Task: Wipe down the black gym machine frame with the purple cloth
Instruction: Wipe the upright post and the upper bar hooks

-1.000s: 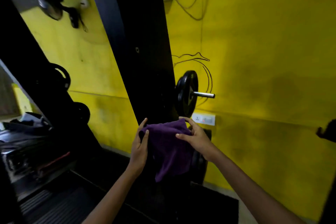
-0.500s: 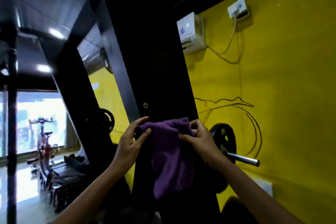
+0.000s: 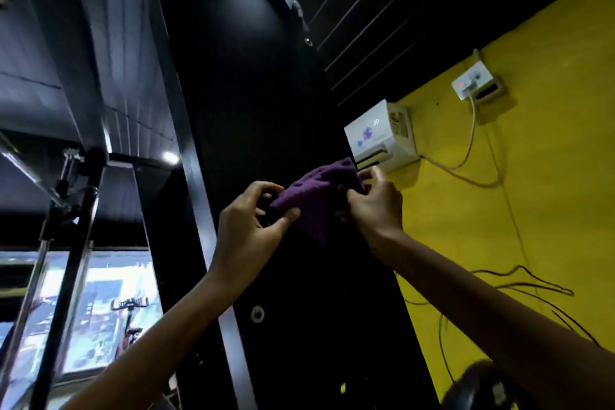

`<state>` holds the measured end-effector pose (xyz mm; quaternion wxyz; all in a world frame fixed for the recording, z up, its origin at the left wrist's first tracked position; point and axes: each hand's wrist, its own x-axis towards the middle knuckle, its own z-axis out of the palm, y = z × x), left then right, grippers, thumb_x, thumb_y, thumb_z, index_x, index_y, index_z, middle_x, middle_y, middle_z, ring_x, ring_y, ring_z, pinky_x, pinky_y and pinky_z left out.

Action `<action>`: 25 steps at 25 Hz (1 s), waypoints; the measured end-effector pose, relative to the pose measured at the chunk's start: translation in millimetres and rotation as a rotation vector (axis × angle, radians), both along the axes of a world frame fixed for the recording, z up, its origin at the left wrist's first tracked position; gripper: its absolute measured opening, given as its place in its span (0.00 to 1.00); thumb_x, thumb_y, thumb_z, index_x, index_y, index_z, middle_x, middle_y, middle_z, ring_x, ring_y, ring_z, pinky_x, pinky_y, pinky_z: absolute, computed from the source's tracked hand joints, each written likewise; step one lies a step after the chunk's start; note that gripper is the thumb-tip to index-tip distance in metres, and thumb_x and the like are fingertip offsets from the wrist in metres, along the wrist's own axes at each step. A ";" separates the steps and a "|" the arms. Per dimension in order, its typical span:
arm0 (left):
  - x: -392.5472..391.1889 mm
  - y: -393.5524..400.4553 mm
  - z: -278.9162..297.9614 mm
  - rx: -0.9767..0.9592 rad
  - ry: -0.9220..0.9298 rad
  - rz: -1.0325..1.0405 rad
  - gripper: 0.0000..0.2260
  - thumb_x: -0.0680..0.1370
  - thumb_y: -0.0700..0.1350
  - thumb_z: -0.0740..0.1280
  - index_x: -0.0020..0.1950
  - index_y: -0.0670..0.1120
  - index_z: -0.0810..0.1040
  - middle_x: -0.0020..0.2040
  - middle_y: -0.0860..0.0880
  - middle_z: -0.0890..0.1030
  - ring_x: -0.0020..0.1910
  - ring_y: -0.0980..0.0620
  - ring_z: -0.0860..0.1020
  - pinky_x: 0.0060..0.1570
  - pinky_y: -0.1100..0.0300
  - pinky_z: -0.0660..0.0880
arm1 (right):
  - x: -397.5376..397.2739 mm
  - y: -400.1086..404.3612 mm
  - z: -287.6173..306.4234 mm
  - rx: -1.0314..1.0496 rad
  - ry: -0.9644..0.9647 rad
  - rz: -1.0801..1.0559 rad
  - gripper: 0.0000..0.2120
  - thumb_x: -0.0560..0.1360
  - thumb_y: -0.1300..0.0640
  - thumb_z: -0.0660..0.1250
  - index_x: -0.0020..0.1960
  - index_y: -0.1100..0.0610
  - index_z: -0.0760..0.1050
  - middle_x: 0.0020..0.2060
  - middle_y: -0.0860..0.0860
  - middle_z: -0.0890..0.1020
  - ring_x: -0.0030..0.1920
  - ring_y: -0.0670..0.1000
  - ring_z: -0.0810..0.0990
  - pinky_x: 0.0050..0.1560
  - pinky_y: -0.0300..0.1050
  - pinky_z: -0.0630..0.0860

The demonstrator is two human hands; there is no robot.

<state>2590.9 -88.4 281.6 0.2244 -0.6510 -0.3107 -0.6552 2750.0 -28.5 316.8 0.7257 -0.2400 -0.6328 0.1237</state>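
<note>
The black gym machine frame (image 3: 266, 103) rises as a wide upright post through the middle of the view, with a round bolt hole low on it. The purple cloth (image 3: 316, 196) is bunched against the post's face, high up. My left hand (image 3: 248, 230) pinches the cloth's left edge between thumb and curled fingers. My right hand (image 3: 374, 206) grips its right edge, fingers curled round the fabric. Part of the cloth is hidden behind my right hand.
A yellow wall (image 3: 532, 193) stands close on the right with a white air conditioner (image 3: 382, 135), a wall socket (image 3: 472, 83) and hanging cables. A second black upright (image 3: 109, 43) and metal bars (image 3: 66, 243) are at the left, in front of a bright window.
Both hands have carried the cloth higher up the post, and the view has tilted upward. The cloth, which hung down loosely, is bunched smaller between the hands.
</note>
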 end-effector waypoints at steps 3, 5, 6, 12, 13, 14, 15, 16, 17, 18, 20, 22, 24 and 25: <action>9.1 8.4 48.0 0.052 0.065 0.139 0.12 0.71 0.42 0.75 0.50 0.49 0.75 0.42 0.58 0.77 0.38 0.60 0.77 0.38 0.72 0.73 | -5.7 13.1 42.7 0.139 0.110 -0.090 0.10 0.76 0.60 0.65 0.56 0.58 0.67 0.43 0.51 0.76 0.45 0.55 0.77 0.41 0.40 0.66; 12.0 15.0 76.4 0.030 0.073 0.215 0.12 0.72 0.43 0.74 0.50 0.47 0.75 0.41 0.57 0.77 0.38 0.59 0.76 0.36 0.71 0.73 | -13.1 23.9 68.7 0.143 0.190 -0.033 0.12 0.76 0.61 0.63 0.56 0.57 0.62 0.48 0.55 0.77 0.50 0.58 0.77 0.44 0.43 0.64; 12.6 18.0 89.0 0.017 0.057 0.250 0.12 0.72 0.43 0.74 0.51 0.46 0.75 0.41 0.55 0.77 0.38 0.58 0.77 0.36 0.70 0.73 | -19.1 29.9 80.6 0.144 0.209 0.014 0.13 0.76 0.61 0.63 0.55 0.56 0.60 0.51 0.56 0.77 0.52 0.59 0.77 0.44 0.42 0.63; 7.6 22.5 136.8 -0.051 0.027 0.560 0.14 0.72 0.51 0.73 0.52 0.48 0.73 0.40 0.54 0.77 0.41 0.53 0.78 0.45 0.53 0.79 | -49.6 79.4 93.5 0.660 -0.216 -0.008 0.33 0.76 0.49 0.65 0.75 0.58 0.56 0.74 0.60 0.56 0.70 0.58 0.63 0.67 0.48 0.64; 1.8 21.9 138.6 -0.070 0.056 0.614 0.14 0.73 0.52 0.72 0.52 0.48 0.73 0.42 0.52 0.78 0.42 0.52 0.79 0.46 0.51 0.79 | -53.1 85.4 90.1 0.687 -0.342 -0.132 0.33 0.77 0.41 0.58 0.77 0.52 0.54 0.77 0.58 0.50 0.71 0.58 0.60 0.68 0.51 0.62; -4.4 21.9 138.9 -0.059 0.099 0.649 0.15 0.73 0.54 0.71 0.52 0.47 0.74 0.43 0.51 0.79 0.43 0.51 0.79 0.47 0.50 0.79 | -55.6 91.5 90.2 0.707 -0.430 -0.281 0.34 0.75 0.34 0.49 0.77 0.46 0.54 0.77 0.55 0.45 0.71 0.58 0.59 0.69 0.53 0.60; -10.7 21.7 139.1 -0.010 0.152 0.668 0.15 0.74 0.56 0.69 0.52 0.46 0.75 0.45 0.50 0.79 0.44 0.51 0.79 0.48 0.50 0.78 | -56.9 96.7 92.8 0.737 -0.465 -0.400 0.36 0.71 0.30 0.43 0.76 0.42 0.55 0.77 0.54 0.45 0.70 0.58 0.59 0.69 0.54 0.58; -16.2 20.6 139.9 0.066 0.202 0.689 0.15 0.74 0.57 0.66 0.52 0.46 0.76 0.47 0.49 0.79 0.46 0.51 0.78 0.49 0.50 0.77 | -55.8 98.5 96.7 0.783 -0.458 -0.455 0.37 0.70 0.28 0.41 0.75 0.41 0.58 0.78 0.53 0.48 0.69 0.58 0.61 0.68 0.56 0.59; -22.1 17.2 143.7 0.142 0.243 0.734 0.16 0.74 0.56 0.63 0.52 0.45 0.77 0.49 0.47 0.79 0.49 0.50 0.77 0.52 0.50 0.76 | -54.8 99.5 104.2 0.831 -0.429 -0.478 0.37 0.69 0.28 0.41 0.73 0.40 0.61 0.77 0.53 0.53 0.67 0.59 0.63 0.66 0.57 0.60; -28.2 12.5 149.5 0.205 0.272 0.814 0.18 0.74 0.56 0.61 0.55 0.44 0.78 0.52 0.46 0.79 0.52 0.48 0.77 0.55 0.49 0.73 | -54.3 102.2 115.4 0.859 -0.417 -0.511 0.37 0.68 0.28 0.41 0.73 0.39 0.62 0.77 0.51 0.55 0.67 0.60 0.64 0.65 0.57 0.59; -43.4 1.2 168.6 0.241 0.308 1.025 0.25 0.74 0.56 0.58 0.62 0.41 0.76 0.62 0.43 0.76 0.62 0.43 0.73 0.63 0.49 0.67 | -50.7 106.7 144.9 0.800 -0.438 -0.579 0.38 0.67 0.26 0.39 0.73 0.37 0.58 0.77 0.47 0.52 0.70 0.59 0.60 0.67 0.56 0.54; -55.8 -6.9 185.1 0.168 0.298 1.209 0.30 0.73 0.58 0.55 0.69 0.42 0.71 0.70 0.43 0.70 0.71 0.43 0.66 0.69 0.49 0.57 | -47.2 107.8 173.6 0.641 -0.404 -0.574 0.34 0.70 0.26 0.45 0.74 0.36 0.56 0.77 0.45 0.50 0.73 0.60 0.55 0.71 0.58 0.48; -66.3 -1.8 191.3 0.125 0.296 1.280 0.32 0.74 0.59 0.52 0.73 0.44 0.66 0.74 0.44 0.64 0.75 0.45 0.59 0.72 0.49 0.51 | -52.5 102.1 188.9 0.522 -0.324 -0.510 0.31 0.74 0.29 0.50 0.74 0.37 0.55 0.77 0.45 0.50 0.74 0.61 0.51 0.72 0.60 0.42; -70.9 1.7 192.2 0.141 0.300 1.277 0.32 0.74 0.59 0.52 0.74 0.44 0.65 0.75 0.45 0.63 0.75 0.45 0.58 0.72 0.48 0.49 | -58.4 97.5 189.3 0.513 -0.311 -0.513 0.31 0.74 0.30 0.50 0.75 0.38 0.56 0.77 0.46 0.52 0.74 0.61 0.51 0.72 0.60 0.42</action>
